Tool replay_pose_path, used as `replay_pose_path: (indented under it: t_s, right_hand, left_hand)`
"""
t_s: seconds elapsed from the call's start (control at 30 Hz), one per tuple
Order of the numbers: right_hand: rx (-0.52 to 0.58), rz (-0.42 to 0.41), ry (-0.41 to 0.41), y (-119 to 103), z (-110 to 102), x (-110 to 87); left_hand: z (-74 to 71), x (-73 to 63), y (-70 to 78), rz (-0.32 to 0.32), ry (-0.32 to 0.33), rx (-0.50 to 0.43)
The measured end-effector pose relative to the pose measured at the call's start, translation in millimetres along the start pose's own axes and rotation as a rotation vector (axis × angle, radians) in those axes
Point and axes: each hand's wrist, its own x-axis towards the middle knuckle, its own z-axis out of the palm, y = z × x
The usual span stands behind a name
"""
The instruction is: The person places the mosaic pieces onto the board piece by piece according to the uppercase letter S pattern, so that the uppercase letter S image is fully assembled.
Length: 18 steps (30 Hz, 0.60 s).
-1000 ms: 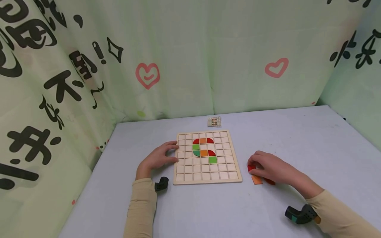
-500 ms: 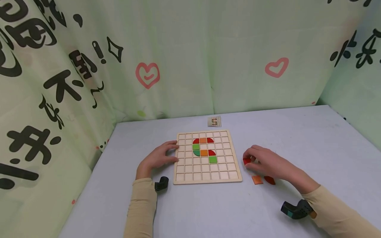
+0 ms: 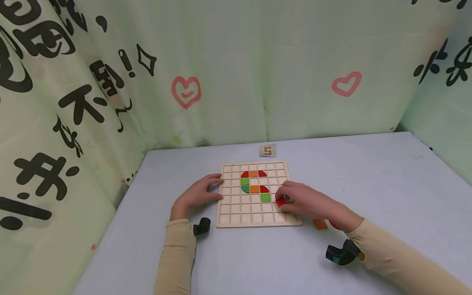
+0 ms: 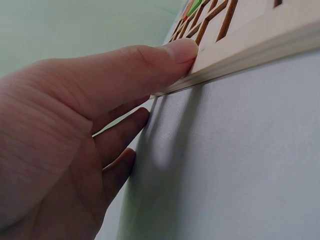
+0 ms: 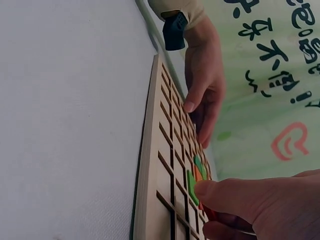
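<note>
A square wooden grid board (image 3: 236, 219) lies on the table in the head view. Several red, orange and green tiles sit in its cells, among them a lime-green square (image 3: 265, 197). My left hand (image 3: 199, 192) rests at the board's left edge, thumb and fingers spread; its thumb (image 4: 180, 51) touches the rim in the left wrist view. Over the board's right side, my right hand (image 3: 307, 198) pinches a red tile (image 3: 280, 203) between thumb and fingers. The fingers hide part of that tile, including its full outline.
Right of the board, an orange square tile (image 3: 320, 223) lies on the white tablecloth, with a red tile (image 3: 334, 225) partly covered by the right wrist. A small patterned card (image 3: 268, 150) lies beyond the board. A printed green curtain (image 3: 228, 114) hangs behind the table.
My right hand has carried the red tile leftward from the table to over the board's right side. The left hand stays at the board's edge. The head view has shifted slightly.
</note>
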Motion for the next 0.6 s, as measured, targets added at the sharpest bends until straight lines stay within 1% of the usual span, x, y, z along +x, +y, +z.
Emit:
replay_pose_path:
  t_s: [0.17, 0.37, 0.47, 0.6]
  right_hand:
    - [-0.045, -0.017, -0.002, -5, 7, 9.2]
    - [-0.108, -0.03, 0.017, -12, 13, 19.4]
    - [-0.114, -0.038, 0.021, -14, 15, 22.6]
    - [-0.093, -0.045, 0.021, -16, 16, 25.3]
  left_hand:
    - [0.5, 1.6, -1.6, 0.001, 0.001, 0.002]
    - [0.0, 1.7, -1.6, 0.005, 0.0, 0.004]
    - [-0.1, 1.7, -1.7, 0.01, -0.003, 0.002]
    - [-0.4, 1.4, -1.5, 0.015, -0.003, 0.001]
